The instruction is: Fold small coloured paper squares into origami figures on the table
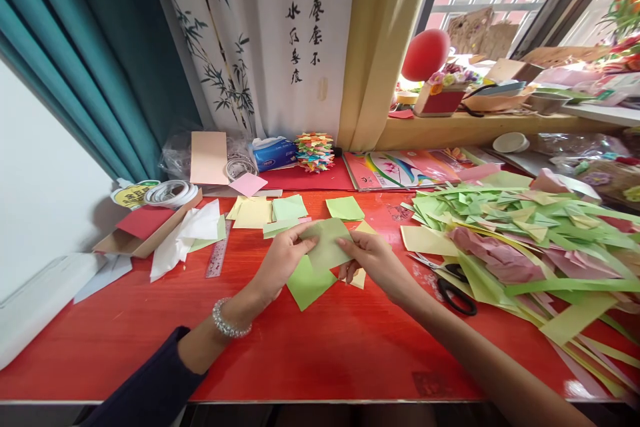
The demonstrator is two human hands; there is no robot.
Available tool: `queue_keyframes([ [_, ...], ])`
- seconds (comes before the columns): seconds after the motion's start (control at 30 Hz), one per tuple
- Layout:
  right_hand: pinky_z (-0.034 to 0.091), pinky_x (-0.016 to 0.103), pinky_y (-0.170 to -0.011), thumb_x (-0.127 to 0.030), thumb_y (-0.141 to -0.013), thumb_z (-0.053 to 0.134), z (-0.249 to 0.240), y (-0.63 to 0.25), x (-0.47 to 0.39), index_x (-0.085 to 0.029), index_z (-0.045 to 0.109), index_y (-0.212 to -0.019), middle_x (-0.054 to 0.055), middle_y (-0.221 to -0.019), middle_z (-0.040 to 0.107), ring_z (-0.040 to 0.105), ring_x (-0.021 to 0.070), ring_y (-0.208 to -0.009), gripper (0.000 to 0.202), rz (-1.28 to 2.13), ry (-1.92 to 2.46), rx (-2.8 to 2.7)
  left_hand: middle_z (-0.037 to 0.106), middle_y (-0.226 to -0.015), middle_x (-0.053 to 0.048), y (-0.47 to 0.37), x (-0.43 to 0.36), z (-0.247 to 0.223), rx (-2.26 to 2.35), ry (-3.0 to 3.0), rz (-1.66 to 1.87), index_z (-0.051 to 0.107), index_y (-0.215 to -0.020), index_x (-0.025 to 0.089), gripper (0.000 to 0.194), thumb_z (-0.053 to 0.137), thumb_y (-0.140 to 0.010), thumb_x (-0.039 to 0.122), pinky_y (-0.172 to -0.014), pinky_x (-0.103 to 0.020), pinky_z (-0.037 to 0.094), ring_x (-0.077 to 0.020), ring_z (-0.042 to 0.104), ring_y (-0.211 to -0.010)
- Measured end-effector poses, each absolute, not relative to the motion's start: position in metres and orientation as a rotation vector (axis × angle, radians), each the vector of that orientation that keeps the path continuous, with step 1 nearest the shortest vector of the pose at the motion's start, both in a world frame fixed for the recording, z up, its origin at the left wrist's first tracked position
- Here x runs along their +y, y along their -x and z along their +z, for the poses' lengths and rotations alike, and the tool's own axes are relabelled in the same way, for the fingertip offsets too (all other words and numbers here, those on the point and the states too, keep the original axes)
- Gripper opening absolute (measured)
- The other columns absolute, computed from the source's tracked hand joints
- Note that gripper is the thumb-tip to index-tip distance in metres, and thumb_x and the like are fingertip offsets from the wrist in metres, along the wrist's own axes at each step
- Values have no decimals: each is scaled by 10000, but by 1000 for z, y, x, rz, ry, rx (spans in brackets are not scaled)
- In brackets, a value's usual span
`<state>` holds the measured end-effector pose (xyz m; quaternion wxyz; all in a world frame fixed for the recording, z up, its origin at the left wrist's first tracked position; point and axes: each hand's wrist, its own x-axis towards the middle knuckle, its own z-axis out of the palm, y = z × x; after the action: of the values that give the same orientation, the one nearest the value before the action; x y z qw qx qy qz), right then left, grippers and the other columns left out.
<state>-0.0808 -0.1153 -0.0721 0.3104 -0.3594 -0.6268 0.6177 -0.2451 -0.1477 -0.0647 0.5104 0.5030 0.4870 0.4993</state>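
Note:
A pale green paper square (327,247) is held up between my two hands, just above the red table (280,360). My left hand (287,257) pinches its left edge between thumb and fingers, and a silver bracelet (231,320) circles that wrist. At the right edge, my right hand (370,257) grips the same paper. A brighter green paper square (311,285) lies partly under it, one corner toward me. Behind my hands are another green square (345,209), a mint paper stack (289,207) and a pale yellow stack (253,213). A yellowish paper shows partly beneath my right hand.
Black-handled scissors (456,297) lie on the right beside a large heap of green paper strips (500,220). On the left are a clear ruler (217,253), a white tissue (183,240) and a cardboard tray (145,233). Behind stand a blue tissue pack (274,155) and a colourful folded-paper stack (315,152).

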Motion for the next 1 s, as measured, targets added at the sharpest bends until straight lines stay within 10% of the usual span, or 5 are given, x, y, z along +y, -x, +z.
queue_keyframes([
  [1.0, 523, 343, -829, -375, -826, 521, -62, 75, -110, -122, 623, -879, 102, -915, 676, 665, 203, -828, 278, 1930, 832, -1192, 612, -1089, -7, 254, -145, -69, 1246, -1726, 1203, 681, -970, 256, 344, 417, -800, 116, -910, -293, 390, -178, 521, -1050],
])
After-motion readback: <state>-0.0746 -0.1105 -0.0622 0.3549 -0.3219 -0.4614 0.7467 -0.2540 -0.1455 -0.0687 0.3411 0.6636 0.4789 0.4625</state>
